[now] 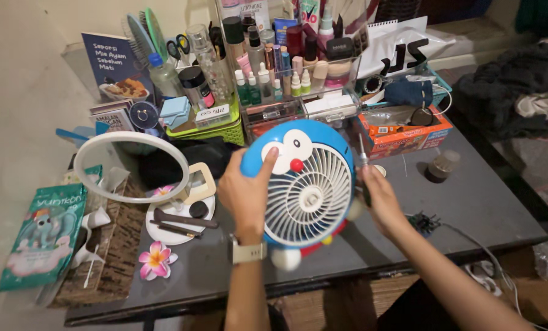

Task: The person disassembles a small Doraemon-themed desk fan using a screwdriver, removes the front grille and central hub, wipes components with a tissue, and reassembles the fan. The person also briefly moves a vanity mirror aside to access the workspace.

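A small blue and white desk fan (304, 184) shaped like a cartoon cat stands tilted over the dark table (470, 196). My left hand (246, 190) grips its left side, thumb on the white face, with a pale watch on the wrist. My right hand (381, 199) is against the fan's right edge and holds a thin screwdriver (361, 159) whose shaft points up beside the fan. The white grille faces me; a red nose and a white foot show.
A round white mirror (133, 165) on a stand sits left, with a pink flower (156, 259) and a green packet (41, 236). Clear organisers of cosmetics bottles (274, 67) line the back. An orange box (405, 132), a small jar (440, 165) and a cable (470, 242) lie right.
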